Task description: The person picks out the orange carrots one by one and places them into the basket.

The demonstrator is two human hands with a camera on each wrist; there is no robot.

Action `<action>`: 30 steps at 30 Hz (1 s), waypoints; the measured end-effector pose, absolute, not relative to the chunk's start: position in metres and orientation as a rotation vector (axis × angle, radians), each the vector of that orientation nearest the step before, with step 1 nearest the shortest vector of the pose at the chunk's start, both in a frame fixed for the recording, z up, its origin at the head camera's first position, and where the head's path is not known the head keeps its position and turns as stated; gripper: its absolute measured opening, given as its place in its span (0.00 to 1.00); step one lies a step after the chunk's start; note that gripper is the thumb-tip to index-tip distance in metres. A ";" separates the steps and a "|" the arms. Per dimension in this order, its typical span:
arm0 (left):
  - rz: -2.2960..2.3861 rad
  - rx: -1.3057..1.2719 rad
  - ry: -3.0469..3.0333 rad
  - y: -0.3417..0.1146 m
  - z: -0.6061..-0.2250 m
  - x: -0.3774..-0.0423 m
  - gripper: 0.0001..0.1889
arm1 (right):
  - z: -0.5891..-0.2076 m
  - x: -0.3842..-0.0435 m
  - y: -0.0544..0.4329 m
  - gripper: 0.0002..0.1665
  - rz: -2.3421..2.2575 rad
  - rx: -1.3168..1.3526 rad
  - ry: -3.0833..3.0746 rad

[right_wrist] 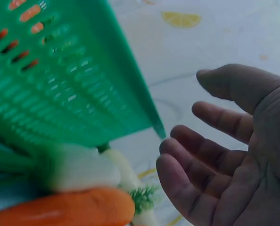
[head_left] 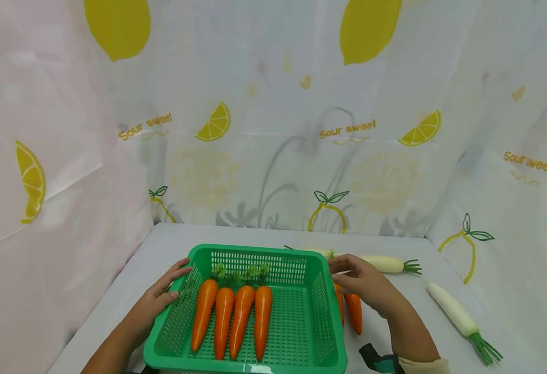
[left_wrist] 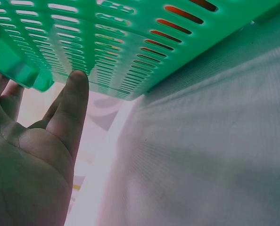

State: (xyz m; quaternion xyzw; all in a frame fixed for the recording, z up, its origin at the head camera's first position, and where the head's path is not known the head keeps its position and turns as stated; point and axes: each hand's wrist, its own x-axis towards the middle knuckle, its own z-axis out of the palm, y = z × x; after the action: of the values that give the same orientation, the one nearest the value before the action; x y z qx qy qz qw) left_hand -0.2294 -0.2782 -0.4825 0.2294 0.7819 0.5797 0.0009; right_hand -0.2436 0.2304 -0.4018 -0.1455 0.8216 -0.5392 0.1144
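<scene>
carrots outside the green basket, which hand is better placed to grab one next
Likely the right hand: it is close to the loose carrots and holds nothing, while the left hand is on the opposite side of the green basket.

Left arm [head_left: 113,345] slants in from below, right arm [head_left: 409,332] angles in opposite! The left grip [head_left: 160,297] stretches its fingers [head_left: 172,274], thumb [left_wrist: 74,103] straight and set apart; the right grip [head_left: 362,280] faces inward, fingers [right_wrist: 180,186] loosely bent, thumb [right_wrist: 241,84] clear of them.

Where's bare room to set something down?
Free: basket floor, right of the four carrots; table between left hand and left curtain; table between right forearm and right radish. Crowded: around the basket's right side, with loose carrots, right hand, rear radishes.
</scene>
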 end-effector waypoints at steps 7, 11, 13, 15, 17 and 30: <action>1.812 0.718 2.472 -0.279 -0.483 -0.229 0.26 | -0.420 -0.246 0.242 0.29 -1.531 -0.230 2.545; 1.833 0.724 2.457 -0.279 -0.483 -0.228 0.26 | -0.429 -0.247 0.248 0.29 -1.534 -0.141 2.593; 1.842 0.736 2.436 -0.279 -0.483 -0.229 0.26 | -0.434 -0.248 0.251 0.29 -1.531 -0.094 2.627; 1.838 0.737 2.438 -0.279 -0.483 -0.228 0.26 | -0.439 -0.250 0.253 0.30 -1.523 -0.042 2.649; 1.848 0.740 2.420 -0.280 -0.483 -0.228 0.26 | -0.446 -0.251 0.255 0.32 -1.505 0.002 2.661; 1.855 0.730 2.409 -0.277 -0.482 -0.229 0.26 | -0.471 -0.257 0.265 0.36 -1.534 0.115 2.610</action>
State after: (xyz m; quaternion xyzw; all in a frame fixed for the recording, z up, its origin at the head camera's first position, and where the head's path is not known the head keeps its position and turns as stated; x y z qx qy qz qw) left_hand -0.2285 -0.2772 -0.4822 0.2334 0.7705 0.5931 0.0075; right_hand -0.2573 0.2648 -0.4706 0.0378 0.8602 -0.5054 0.0560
